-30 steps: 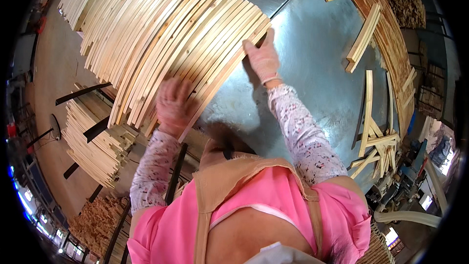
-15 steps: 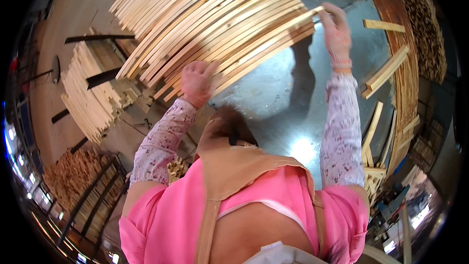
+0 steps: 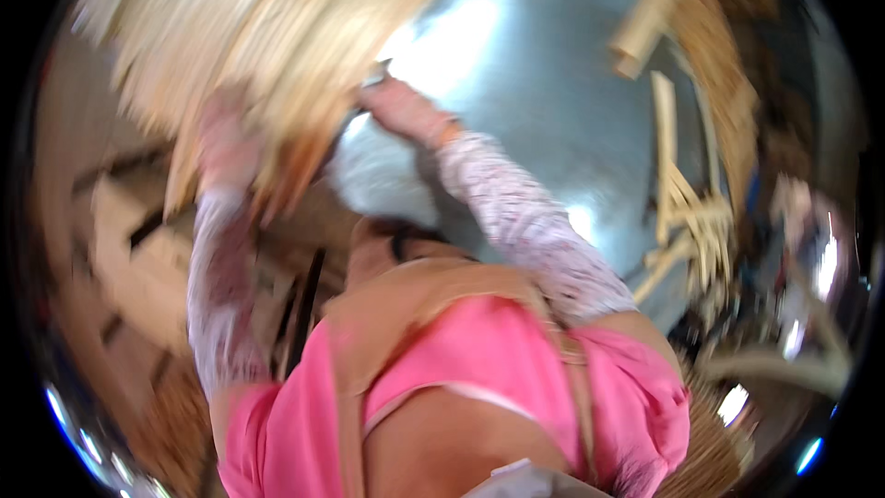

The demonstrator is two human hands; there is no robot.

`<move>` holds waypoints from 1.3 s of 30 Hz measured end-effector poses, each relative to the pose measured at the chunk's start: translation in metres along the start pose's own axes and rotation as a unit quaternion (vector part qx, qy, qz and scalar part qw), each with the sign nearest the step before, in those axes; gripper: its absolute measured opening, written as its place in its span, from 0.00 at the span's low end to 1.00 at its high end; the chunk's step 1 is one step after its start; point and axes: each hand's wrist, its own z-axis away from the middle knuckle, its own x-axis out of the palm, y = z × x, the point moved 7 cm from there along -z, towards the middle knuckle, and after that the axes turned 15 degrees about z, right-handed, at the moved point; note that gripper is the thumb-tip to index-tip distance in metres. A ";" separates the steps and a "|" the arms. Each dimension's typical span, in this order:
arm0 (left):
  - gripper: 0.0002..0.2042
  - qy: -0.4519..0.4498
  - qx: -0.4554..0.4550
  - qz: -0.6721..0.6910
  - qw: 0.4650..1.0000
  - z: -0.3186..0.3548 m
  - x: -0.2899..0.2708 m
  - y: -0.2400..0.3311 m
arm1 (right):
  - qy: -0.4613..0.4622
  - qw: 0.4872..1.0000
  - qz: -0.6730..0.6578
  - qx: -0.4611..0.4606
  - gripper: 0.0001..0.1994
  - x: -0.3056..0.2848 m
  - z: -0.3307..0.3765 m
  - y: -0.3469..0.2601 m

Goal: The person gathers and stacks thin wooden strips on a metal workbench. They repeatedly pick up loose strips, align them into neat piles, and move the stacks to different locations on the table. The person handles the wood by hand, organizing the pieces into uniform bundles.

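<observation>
A broad layer of pale wooden strips (image 3: 277,18), laid side by side, covers the upper left of the metal table and is smeared by motion. My left hand (image 3: 229,134), in a pinkish glove, rests over the near ends of the strips. Its fingers are too blurred to read. My right hand (image 3: 401,106), gloved alike, reaches in from the right to the near edge of the layer. Its fingertips meet the strips' edge, but blur hides whether they grip one. Patterned sleeves cover both forearms.
The grey metal tabletop (image 3: 544,65) spreads to the right. Short wood pieces (image 3: 650,18) lie near its right edge, with a jumble of loose sticks (image 3: 696,231) below them. Another stack of timber (image 3: 138,267) stands at the left, on the floor side.
The view has swung, so the strips sit further left and everything is blurred. My right hand has come from the strips' far right end to nearer my left hand.
</observation>
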 end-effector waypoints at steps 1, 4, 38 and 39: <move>0.40 -0.003 -0.013 -0.006 1.000 0.002 0.007 -0.012 | 0.012 0.996 -0.051 0.070 0.24 -0.024 0.022 0.005; 0.39 0.008 -0.077 -0.063 0.995 0.009 0.004 -0.005 | 0.085 0.982 -0.064 0.157 0.25 -0.075 0.101 0.055; 0.29 -0.430 -0.145 0.679 0.577 0.213 0.419 0.689 | 0.439 0.817 -0.102 0.359 0.26 -0.037 0.663 0.322; 0.28 -0.454 -0.158 0.644 0.595 0.217 0.429 0.687 | 0.497 0.780 0.020 0.380 0.24 -0.036 0.681 0.338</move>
